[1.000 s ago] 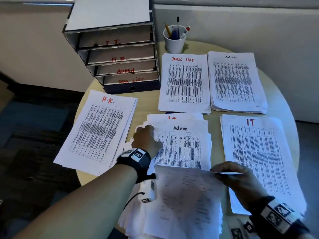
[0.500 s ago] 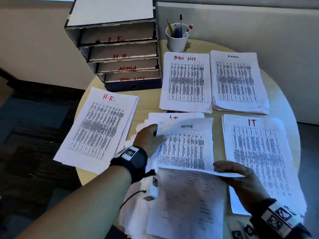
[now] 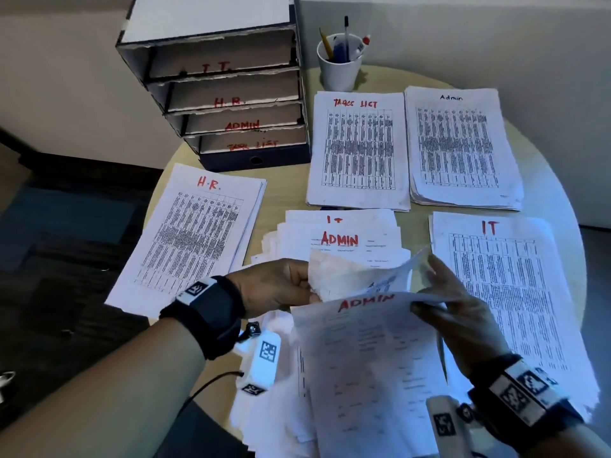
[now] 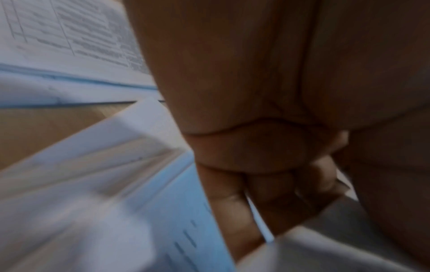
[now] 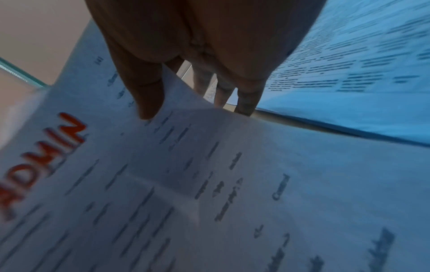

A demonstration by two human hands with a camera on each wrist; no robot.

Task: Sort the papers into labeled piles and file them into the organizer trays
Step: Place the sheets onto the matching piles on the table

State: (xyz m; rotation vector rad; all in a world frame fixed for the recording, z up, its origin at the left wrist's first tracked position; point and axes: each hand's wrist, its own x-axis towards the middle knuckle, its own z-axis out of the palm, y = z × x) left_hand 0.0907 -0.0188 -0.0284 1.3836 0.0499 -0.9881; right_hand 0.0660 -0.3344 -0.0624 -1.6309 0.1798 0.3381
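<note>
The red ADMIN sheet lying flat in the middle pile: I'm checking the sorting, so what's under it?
Under the ADMIN sheet a sheet marked IT in red peeks out, with more fanned sheets below; their labels are covered.

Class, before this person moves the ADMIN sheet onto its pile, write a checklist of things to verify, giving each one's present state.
1. Sheet label reads ADMIN: ok.
2. Right hand pinches that sheet's edge: ok.
3. Left hand holds the curled sheet clear: ok.
4. Only one sheet is pinched: cannot tell.
5. Admin pile is visible and uncovered: ok.
6. ADMIN tray is labeled: ok.
</note>
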